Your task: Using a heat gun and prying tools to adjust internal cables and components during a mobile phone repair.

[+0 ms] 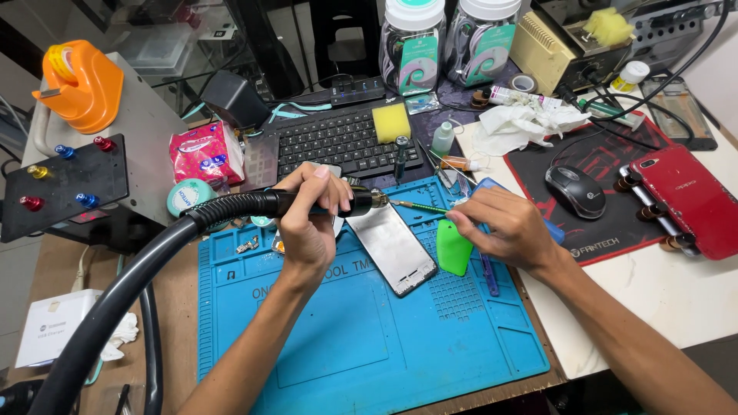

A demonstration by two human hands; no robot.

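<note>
Blue mat [369,346] — green pick [453,247], red phone [696,201], yellow sponge [391,122].

Black hot-air handpiece [307,202] on a ribbed hose lies level, nozzle aimed right over the phone frame [392,247]. Frame lies flat, tilted diagonally, near the blue mat [369,346]'s top-centre. Green plastic pick [453,247] stands just beside the frame's right edge.

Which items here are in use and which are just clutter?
In use: left hand gripping black hose-fed handpiece; right hand at green plastic pry card; grey phone frame; blue silicone repair mat.

Lying about: black keyboard, yellow sponge, black mouse, red phone, orange tape dispenser.
</note>
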